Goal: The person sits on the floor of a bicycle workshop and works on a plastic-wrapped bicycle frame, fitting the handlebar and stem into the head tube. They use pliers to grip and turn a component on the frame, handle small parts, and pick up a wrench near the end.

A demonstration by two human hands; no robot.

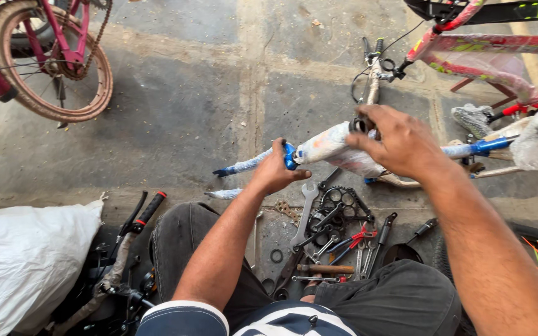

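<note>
Frame (334,149), blue, plastic-wrapped: lying across the floor (207,106) ahead of the knees. Left hand (276,171) closing around its left tube. Right hand (400,143) curling, fingertips pinching the bracket fitting on top. Spanner (305,211), chainring (342,204), pliers (351,241) lying below.

bicycle frame (334,149) | blue, plastic-wrapped | lying sideways | above floor, over tools
</note>
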